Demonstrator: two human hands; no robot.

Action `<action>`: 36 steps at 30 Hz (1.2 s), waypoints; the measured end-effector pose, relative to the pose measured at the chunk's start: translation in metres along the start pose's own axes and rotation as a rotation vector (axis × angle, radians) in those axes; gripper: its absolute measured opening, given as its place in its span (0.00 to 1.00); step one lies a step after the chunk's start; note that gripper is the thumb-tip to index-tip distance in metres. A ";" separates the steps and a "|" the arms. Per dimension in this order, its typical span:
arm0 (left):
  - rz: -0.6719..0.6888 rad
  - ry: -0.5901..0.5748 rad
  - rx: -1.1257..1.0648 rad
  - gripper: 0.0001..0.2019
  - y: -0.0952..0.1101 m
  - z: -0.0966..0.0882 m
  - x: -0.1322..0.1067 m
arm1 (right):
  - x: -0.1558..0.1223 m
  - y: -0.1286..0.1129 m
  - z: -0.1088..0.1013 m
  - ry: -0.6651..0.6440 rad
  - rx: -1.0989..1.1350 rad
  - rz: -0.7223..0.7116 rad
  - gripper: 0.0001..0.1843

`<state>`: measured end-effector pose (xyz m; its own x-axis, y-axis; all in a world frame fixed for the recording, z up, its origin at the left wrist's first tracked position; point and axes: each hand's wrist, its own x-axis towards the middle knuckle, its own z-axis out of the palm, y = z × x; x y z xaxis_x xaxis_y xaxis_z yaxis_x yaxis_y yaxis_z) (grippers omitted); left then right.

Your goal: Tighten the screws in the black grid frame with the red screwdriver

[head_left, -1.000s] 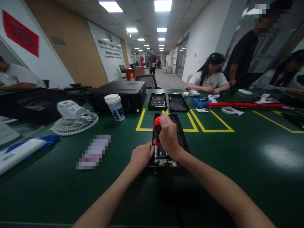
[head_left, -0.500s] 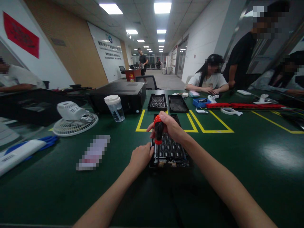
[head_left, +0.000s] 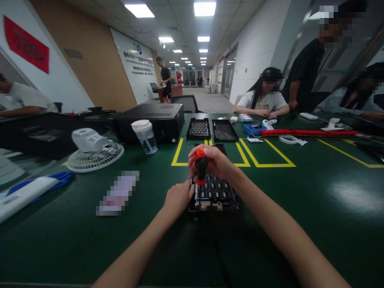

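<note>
Right hand [head_left: 217,161] gripping red-and-black screwdriver [head_left: 201,166], near upright, shaft over near-left corner of black case [head_left: 214,191] with hexagonal cells. Case sits flat on green tabletop [head_left: 144,248]. Left hand [head_left: 179,196] against its left edge; can't tell if gripping.

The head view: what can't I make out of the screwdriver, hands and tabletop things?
All in the head view:
Screwdriver tip: too small and dark against the black unit.
Part of the unit: hidden by the right hand.
Left hand: most fingertips hidden behind the hand itself.
White object at left: cut off by the frame edge.
</note>
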<state>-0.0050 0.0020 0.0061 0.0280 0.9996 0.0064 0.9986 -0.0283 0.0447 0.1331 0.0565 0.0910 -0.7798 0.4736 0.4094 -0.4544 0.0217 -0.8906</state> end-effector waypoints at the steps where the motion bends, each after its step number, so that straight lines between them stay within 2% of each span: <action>1: 0.001 0.000 -0.001 0.18 0.000 0.000 0.000 | 0.000 -0.001 0.000 0.001 -0.009 -0.002 0.16; 21: 0.001 0.001 -0.024 0.19 -0.001 0.000 0.001 | -0.002 -0.009 0.009 0.041 -0.231 -0.024 0.11; 36: -0.013 -0.028 -0.026 0.19 0.002 -0.005 -0.001 | -0.001 -0.013 0.020 0.187 -0.415 -0.070 0.09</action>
<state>-0.0030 0.0006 0.0113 0.0171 0.9996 -0.0221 0.9974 -0.0155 0.0706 0.1311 0.0385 0.1058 -0.6448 0.6087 0.4623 -0.2625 0.3917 -0.8819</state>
